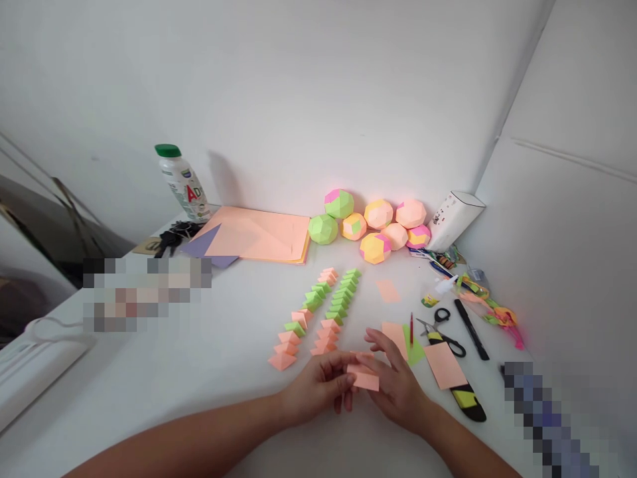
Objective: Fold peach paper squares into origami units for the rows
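Observation:
A small peach piece of paper (pixel 365 378) is held up off the table between my hands. My left hand (pixel 318 384) pinches its left end between thumb and fingers. On the other side my right hand (pixel 393 382) grips the paper's right part, with one finger along its top edge and another raised free. Just beyond my hands stand two rows of folded paper pieces. The left row (pixel 294 328) mixes peach and green, and the right row (pixel 339 307) runs from green at the far end to peach near my hands.
Multicoloured paper balls (pixel 379 214) cluster by the wall, beside stacked peach sheets (pixel 253 232) and a white bottle (pixel 183 186). To the right lie scissors (pixel 442 317), a yellow-black cutter (pixel 468 400), a black pen (pixel 471 330), peach slips (pixel 444 365) and a white box (pixel 455 221).

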A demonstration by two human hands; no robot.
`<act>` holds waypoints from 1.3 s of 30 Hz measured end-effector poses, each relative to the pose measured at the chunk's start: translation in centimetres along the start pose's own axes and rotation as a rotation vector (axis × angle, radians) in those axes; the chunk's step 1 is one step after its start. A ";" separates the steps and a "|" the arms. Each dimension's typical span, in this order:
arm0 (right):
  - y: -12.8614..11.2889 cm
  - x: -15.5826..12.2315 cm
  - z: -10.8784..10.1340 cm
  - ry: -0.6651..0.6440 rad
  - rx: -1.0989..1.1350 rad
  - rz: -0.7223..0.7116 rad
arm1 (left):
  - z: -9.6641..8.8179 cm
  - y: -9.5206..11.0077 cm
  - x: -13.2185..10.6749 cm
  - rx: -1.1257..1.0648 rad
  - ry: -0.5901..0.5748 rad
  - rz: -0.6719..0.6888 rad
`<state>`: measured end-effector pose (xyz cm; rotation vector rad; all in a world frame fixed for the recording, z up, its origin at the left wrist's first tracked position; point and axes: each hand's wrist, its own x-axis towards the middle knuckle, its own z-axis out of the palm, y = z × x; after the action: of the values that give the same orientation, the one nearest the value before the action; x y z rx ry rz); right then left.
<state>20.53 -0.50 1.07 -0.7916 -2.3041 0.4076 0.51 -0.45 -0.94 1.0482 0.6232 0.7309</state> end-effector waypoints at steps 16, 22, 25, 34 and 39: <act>-0.9 0.4 0.1 -0.187 0.761 0.732 | 0.4 0.5 -0.4 -0.032 -0.025 -0.044; -0.5 0.2 0.1 -0.221 0.706 0.764 | 0.3 0.0 -0.5 -0.011 -0.011 0.035; -0.4 0.1 0.3 -0.239 0.725 0.771 | 0.1 -0.4 -0.7 0.179 -0.093 0.147; -0.1 -0.2 0.6 -0.165 0.740 0.763 | -0.6 -1.5 -0.5 0.365 -0.065 0.302; -0.5 -0.2 0.8 -0.127 0.756 0.787 | -0.3 -0.4 -0.7 0.439 -0.056 0.273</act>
<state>19.91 -1.08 0.61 -1.2337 -1.6149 1.5860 0.00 -0.96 -1.34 1.5767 0.6125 0.8172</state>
